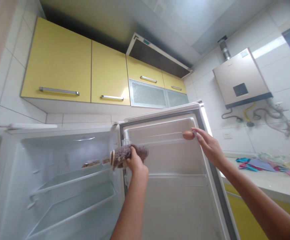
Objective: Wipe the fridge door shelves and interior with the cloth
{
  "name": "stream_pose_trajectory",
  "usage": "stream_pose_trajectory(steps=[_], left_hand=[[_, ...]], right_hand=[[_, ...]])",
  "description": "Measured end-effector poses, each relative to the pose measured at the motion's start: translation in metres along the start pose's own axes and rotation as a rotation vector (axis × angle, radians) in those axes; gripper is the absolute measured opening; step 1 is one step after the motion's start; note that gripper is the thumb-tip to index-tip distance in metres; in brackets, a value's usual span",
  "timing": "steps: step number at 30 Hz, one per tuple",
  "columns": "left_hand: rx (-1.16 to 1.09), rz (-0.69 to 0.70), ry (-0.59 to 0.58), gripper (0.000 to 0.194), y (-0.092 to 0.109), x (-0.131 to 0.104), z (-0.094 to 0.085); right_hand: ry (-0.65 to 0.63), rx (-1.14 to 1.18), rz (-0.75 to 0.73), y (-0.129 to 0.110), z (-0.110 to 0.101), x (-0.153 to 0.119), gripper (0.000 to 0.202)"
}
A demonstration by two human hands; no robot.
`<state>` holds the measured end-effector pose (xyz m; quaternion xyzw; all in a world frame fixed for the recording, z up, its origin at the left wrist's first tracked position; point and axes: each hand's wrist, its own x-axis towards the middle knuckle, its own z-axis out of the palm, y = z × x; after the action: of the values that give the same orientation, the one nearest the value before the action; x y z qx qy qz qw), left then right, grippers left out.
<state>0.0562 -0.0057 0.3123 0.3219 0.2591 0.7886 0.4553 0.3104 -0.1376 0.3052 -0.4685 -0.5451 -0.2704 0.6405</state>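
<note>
My left hand (135,161) is closed around a rolled brown fuzzy cloth (120,156), held before the hinge side of the open fridge (17,186). The roll's left end shows a pale layered edge. At the upper part of the fridge door (174,200), my right hand (207,141) pinches a brown egg (188,135) by its right end with the fingertips. The egg is level with the top door shelf (157,138); whether it touches the shelf I cannot tell.
Inside the fridge are glass shelves (72,180), with brown items (91,164) at the back of the upper one. Coloured cloths (257,165) lie on the counter (267,186) at right. Yellow cabinets (62,63) hang above; a water heater (242,80) is on the wall.
</note>
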Motion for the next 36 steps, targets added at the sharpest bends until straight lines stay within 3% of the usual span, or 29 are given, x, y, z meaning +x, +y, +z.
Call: stream_pose_trajectory(steps=[3, 5, 7, 9, 13, 17, 19, 22, 26, 29, 33, 36], left_hand=[[0.18, 0.265, 0.022, 0.046, 0.008, 0.029, -0.03], [0.324, 0.476, -0.05, 0.048, 0.019, 0.045, -0.037], [0.487, 0.687, -0.179, 0.048, 0.036, 0.059, -0.033], [0.631, 0.819, -0.326, 0.048, 0.057, 0.072, -0.018], [0.926, 0.864, -0.707, 0.05, 0.092, 0.087, 0.028], [1.144, 0.795, -1.061, 0.038, 0.103, 0.084, 0.068], [1.19, 0.774, -1.151, 0.034, 0.103, 0.081, 0.078], [1.193, 0.793, -1.146, 0.034, 0.1, 0.082, 0.079], [1.182, 0.782, -0.96, 0.024, 0.091, 0.104, 0.052], [1.12, 0.732, -0.848, 0.041, 0.083, 0.126, 0.011], [0.961, 0.686, -0.801, 0.046, 0.072, 0.142, -0.038], [0.865, 0.664, -0.821, 0.044, 0.067, 0.145, -0.053]], right_hand=[[-0.002, -0.006, -0.003, -0.001, 0.002, -0.001, 0.058], [0.002, -0.012, -0.001, -0.001, 0.003, -0.003, 0.058], [0.006, -0.016, 0.004, -0.002, 0.004, -0.003, 0.057], [0.016, -0.02, 0.004, -0.002, 0.003, -0.001, 0.055], [0.023, -0.096, 0.002, -0.004, 0.0, 0.01, 0.05], [0.036, -0.277, -0.151, -0.031, 0.01, 0.019, 0.049], [0.004, -0.28, -0.313, -0.058, 0.026, 0.026, 0.05], [-0.187, -0.187, -0.467, -0.109, 0.064, 0.047, 0.047], [-0.633, -0.283, -0.321, -0.153, 0.124, 0.09, 0.05], [-0.866, -0.367, -0.237, -0.151, 0.158, 0.112, 0.039], [-1.076, -0.445, -0.148, -0.122, 0.166, 0.125, 0.04], [-1.183, -0.524, -0.077, -0.103, 0.151, 0.138, 0.046]])
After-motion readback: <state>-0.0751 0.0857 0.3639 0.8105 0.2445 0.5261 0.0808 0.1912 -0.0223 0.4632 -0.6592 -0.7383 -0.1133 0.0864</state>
